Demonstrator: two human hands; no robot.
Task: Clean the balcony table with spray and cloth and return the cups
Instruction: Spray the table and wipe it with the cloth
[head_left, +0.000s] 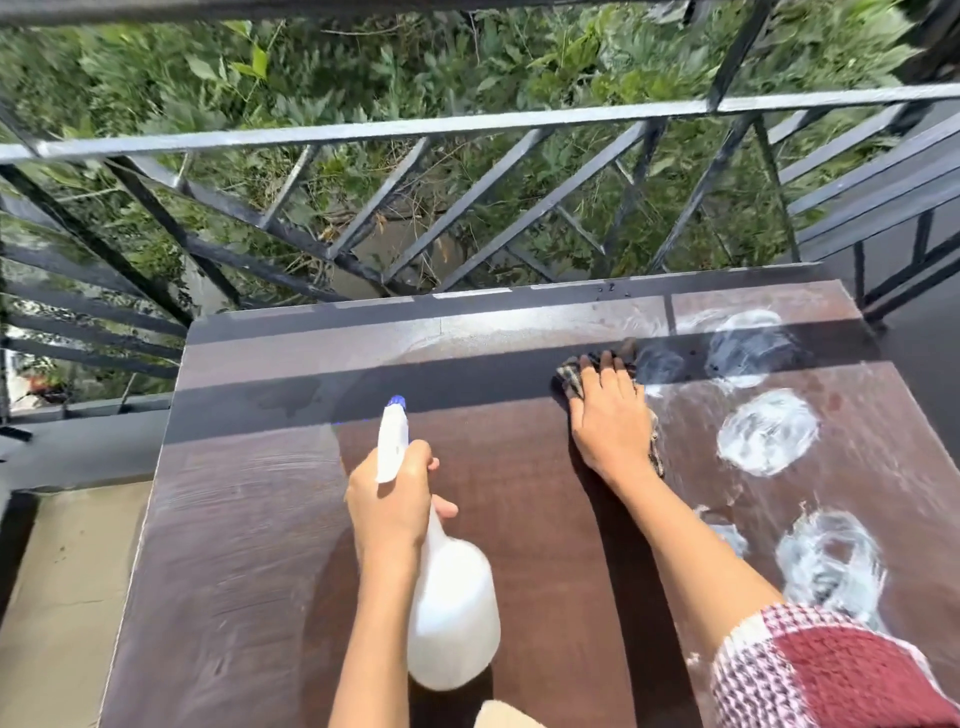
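Figure: an open-air balcony, raised above ground. I stand at a brown tabletop (249, 545) set just inside a dark metal railing (467, 123) of crossed diagonal bars. Beyond and below the railing, dense green foliage (363, 62) is seen from above. A bare concrete floor (62, 571) lies inside the railing. Sunlight throws the railing's shadow in bands across the tabletop.

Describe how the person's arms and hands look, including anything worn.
Both hands are bare: no gloves, rings or watch show on the left hand or the right hand. The left forearm is uncovered to the frame edge. The right arm wears a knitted sleeve, dark red with pink-and-white patterned bands, ending near the elbow.
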